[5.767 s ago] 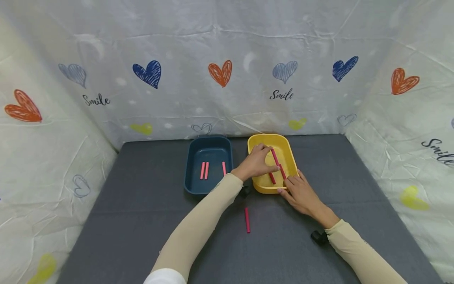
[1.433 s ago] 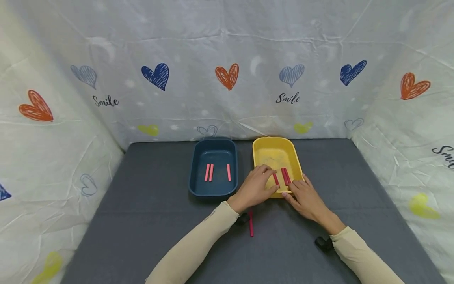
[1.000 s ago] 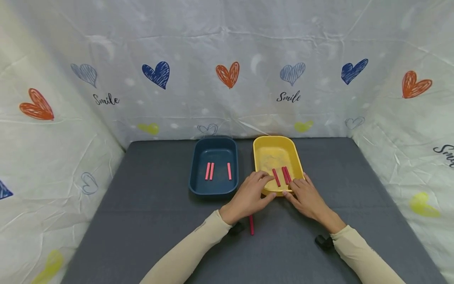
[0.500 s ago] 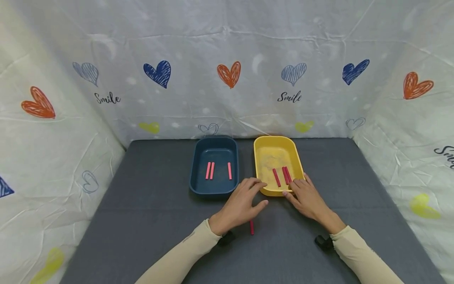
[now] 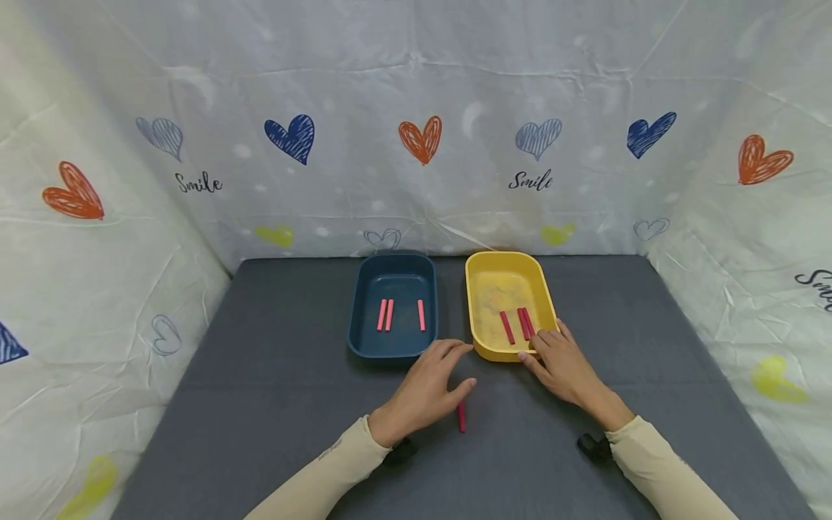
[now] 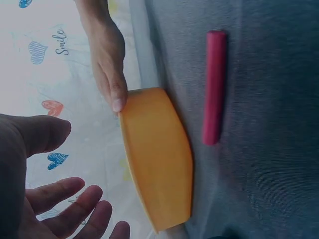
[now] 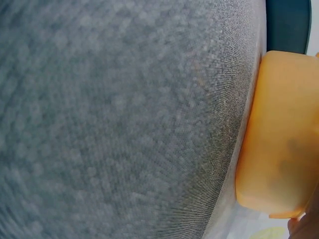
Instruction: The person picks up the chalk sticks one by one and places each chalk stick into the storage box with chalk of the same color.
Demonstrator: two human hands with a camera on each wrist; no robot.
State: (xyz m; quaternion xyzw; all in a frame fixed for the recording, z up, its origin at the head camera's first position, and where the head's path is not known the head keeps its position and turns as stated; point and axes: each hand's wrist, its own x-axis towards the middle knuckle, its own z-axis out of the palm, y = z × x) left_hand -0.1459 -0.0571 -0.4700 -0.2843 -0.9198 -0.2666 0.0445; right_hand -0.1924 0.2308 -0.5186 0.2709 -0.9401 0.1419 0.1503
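My left hand hovers above the table, fingers spread and holding nothing. Below its thumb lies a dark red stick, partly covered in the head view; the left wrist view shows that stick whole on the cloth. My right hand grips the near right corner of the yellow tray, fingers over the rim and thumb at the front wall. Inside that tray are a pair of red sticks side by side and one single red stick to their left. The right wrist view shows mostly cloth and the tray's wall.
Left of the yellow tray stands a dark blue tray. It holds two pink sticks close together and one pink stick apart. A grey cloth covers the table. Printed fabric hangs behind and at both sides.
Earlier my left hand pinched a red stick in the yellow tray. It has let go and drawn back left and nearer; two red sticks there now lie side by side. My right hand stays.
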